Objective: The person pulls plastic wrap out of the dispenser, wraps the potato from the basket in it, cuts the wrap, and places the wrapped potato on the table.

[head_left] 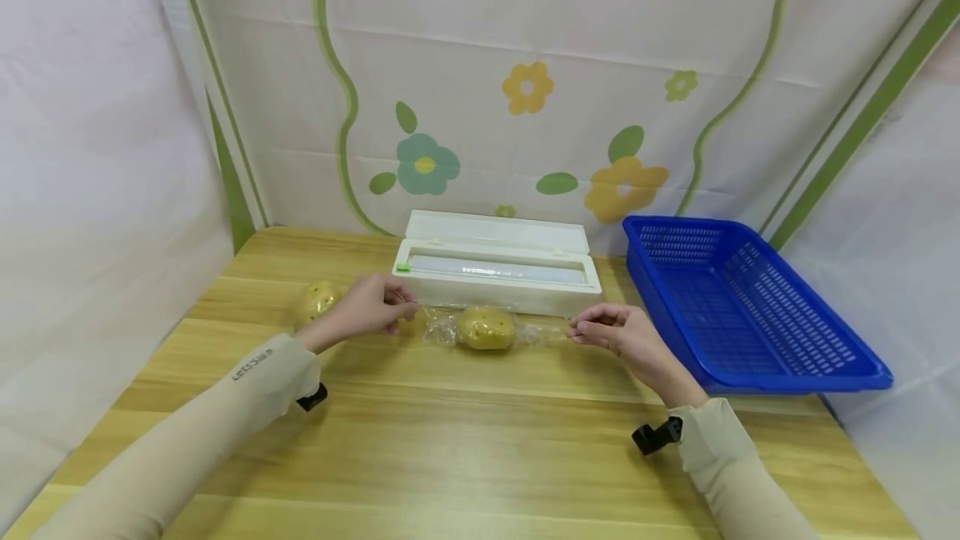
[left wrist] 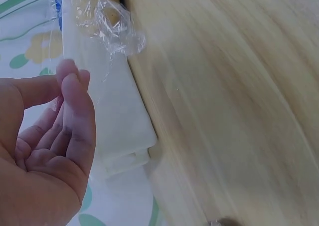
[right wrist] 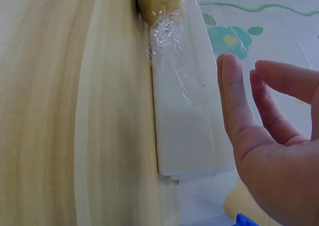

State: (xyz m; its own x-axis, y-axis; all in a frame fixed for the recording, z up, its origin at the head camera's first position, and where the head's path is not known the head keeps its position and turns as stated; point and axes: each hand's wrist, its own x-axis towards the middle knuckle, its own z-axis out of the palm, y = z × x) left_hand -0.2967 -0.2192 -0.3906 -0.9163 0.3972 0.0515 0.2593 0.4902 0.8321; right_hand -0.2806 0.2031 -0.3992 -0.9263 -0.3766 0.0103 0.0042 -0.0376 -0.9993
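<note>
A potato [head_left: 486, 328] wrapped in clear cling film [head_left: 442, 327] lies on the wooden table, film gathered and twisted at both its ends. My left hand [head_left: 375, 304] is just left of it, thumb and fingertip together, pinching the film's left end; the thin film is hard to make out at the fingertips. At the film's right end is my right hand [head_left: 618, 332]. In the right wrist view, a small gap shows between thumb and fingers of the right hand [right wrist: 269, 131], with no film visible in it. Another potato [head_left: 321, 298] lies beyond my left wrist.
Directly behind the wrapped potato stands a white cling film dispenser [head_left: 495, 298], its lid [head_left: 495, 230] raised and a green slider [head_left: 403, 267] at its left. A blue plastic basket [head_left: 660, 307] sits at the right. A patterned curtain [head_left: 465, 65] hangs behind the table [head_left: 465, 440].
</note>
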